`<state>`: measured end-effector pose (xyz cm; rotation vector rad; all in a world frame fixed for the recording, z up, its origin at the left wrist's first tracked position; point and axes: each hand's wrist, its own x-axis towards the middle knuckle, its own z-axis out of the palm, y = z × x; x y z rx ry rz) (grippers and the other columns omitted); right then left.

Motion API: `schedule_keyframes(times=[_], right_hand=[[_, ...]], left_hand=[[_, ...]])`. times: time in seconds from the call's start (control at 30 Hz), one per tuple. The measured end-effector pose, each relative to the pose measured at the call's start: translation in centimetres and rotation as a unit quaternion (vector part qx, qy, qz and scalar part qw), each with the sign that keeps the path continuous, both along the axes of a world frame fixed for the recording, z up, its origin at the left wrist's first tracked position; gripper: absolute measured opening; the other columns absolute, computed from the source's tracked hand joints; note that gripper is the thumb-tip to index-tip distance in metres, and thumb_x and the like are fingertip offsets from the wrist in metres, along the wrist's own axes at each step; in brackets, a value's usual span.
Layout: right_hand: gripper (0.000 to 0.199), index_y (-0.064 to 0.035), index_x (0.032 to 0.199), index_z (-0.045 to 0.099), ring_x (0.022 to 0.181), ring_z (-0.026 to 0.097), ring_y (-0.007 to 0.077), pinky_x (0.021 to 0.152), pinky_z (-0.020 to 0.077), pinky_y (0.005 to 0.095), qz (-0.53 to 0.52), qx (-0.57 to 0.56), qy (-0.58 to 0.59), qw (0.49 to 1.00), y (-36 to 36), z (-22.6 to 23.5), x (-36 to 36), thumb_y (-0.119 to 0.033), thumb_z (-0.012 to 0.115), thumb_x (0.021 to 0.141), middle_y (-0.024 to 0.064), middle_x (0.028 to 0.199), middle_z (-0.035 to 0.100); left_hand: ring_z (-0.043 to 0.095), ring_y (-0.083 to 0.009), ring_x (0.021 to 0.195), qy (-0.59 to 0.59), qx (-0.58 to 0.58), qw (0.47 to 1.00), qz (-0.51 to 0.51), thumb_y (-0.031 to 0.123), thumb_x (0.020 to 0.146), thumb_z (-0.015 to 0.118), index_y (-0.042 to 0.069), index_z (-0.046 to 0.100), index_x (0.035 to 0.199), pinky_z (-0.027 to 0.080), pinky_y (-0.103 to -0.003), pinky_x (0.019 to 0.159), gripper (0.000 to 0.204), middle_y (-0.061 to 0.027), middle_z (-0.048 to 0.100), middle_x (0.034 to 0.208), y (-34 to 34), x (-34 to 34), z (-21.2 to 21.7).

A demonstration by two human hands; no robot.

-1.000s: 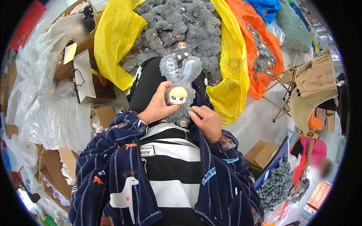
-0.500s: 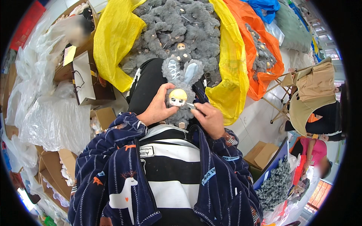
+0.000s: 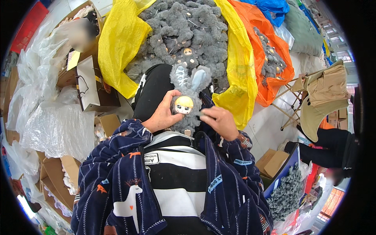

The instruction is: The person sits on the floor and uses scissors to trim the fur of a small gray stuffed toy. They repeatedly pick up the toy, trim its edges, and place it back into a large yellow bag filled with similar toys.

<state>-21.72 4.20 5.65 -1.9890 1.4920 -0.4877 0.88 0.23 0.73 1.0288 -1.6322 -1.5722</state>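
Note:
My left hand (image 3: 162, 114) is wrapped round a grey plush bunny doll (image 3: 184, 104), thumb and fingers either side of its face. The doll stands upright before my striped shirt, its long ears pointing away from me; a white lace crosses the left ear, and the right ear has a pale blue lining. It has yellow hair and a hard painted face. Just right of the doll, my right hand (image 3: 220, 120) is slightly blurred, its fingers curled in a pinch. What sits between those fingertips is too small and smeared to name.
Ahead, a yellow sack (image 3: 238, 70) lies open round a heap of grey plush dolls (image 3: 188, 31). Beside it stands an orange bag (image 3: 284, 58) with more dolls. Cardboard boxes and clear plastic wrap (image 3: 58, 125) crowd the left. A folding chair (image 3: 325, 90) and a person's dark-clad legs (image 3: 327, 147) are at right.
My right hand has drawn slightly back from the doll's face; the thin pointed tip at its fingers no longer shows clearly. At far right, the person in pink has shifted.

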Motion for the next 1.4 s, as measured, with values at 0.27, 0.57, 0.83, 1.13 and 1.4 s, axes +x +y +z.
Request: schedule_keyframes(times=[0.27,0.57,0.83,1.13,1.4], right_hand=[[0.027,-0.0028,0.098,0.062,0.066,0.057,0.0247,0.059,0.0428,0.0290,-0.117,-0.005,-0.143,0.983,1.0,-1.1,0.1,-0.019,0.067,0.076,0.0124,0.075,0.058],[0.021,-0.0011,0.094,0.063,0.068,0.059,0.0252,0.060,0.0440,0.0298,-0.097,-0.008,-0.131,0.987,0.1,-1.4,0.8,-0.014,0.065,0.078,0.0130,0.078,0.060],[0.022,0.0023,0.094,0.062,0.066,0.057,0.0210,0.061,0.0442,0.0275,-0.176,-0.119,-0.165,0.963,-0.7,-2.8,1.3,-0.010,0.067,0.076,0.0121,0.076,0.059],[0.027,0.0014,0.097,0.062,0.064,0.053,0.0153,0.058,0.0419,0.0249,-0.143,-0.101,-0.130,0.976,0.5,-2.0,1.5,-0.004,0.069,0.071,0.0078,0.073,0.055],[0.027,-0.0026,0.096,0.063,0.065,0.057,0.0207,0.058,0.0452,0.0286,-0.123,-0.126,-0.117,0.977,0.1,-3.2,1.1,-0.006,0.071,0.070,0.0096,0.077,0.059]], left_hand=[[0.048,-0.0181,0.099,0.008,-0.030,1.000,-0.002,0.004,0.070,0.067,0.006,0.033,0.120,0.042,-0.029,0.084,0.060,-0.0119,0.044,0.109,0.0,-0.1,-0.3],[0.049,-0.0158,0.097,0.031,0.001,0.999,-0.012,0.002,0.070,0.066,0.006,0.033,0.119,0.043,-0.028,0.081,0.060,-0.0098,0.045,0.105,0.0,0.1,-0.6],[0.050,-0.0135,0.094,0.051,0.028,0.998,-0.032,0.001,0.070,0.064,0.007,0.033,0.119,0.044,-0.027,0.079,0.058,-0.0079,0.047,0.102,-0.2,-0.1,-0.4],[0.050,-0.0127,0.092,0.072,0.073,0.994,-0.043,0.001,0.070,0.064,0.008,0.032,0.120,0.043,-0.026,0.078,0.059,-0.0069,0.048,0.099,-0.5,0.1,-0.8],[0.049,-0.0112,0.091,0.058,0.054,0.996,-0.046,0.001,0.070,0.064,0.009,0.032,0.120,0.043,-0.025,0.077,0.060,-0.0056,0.047,0.100,-0.7,0.0,-0.5]])
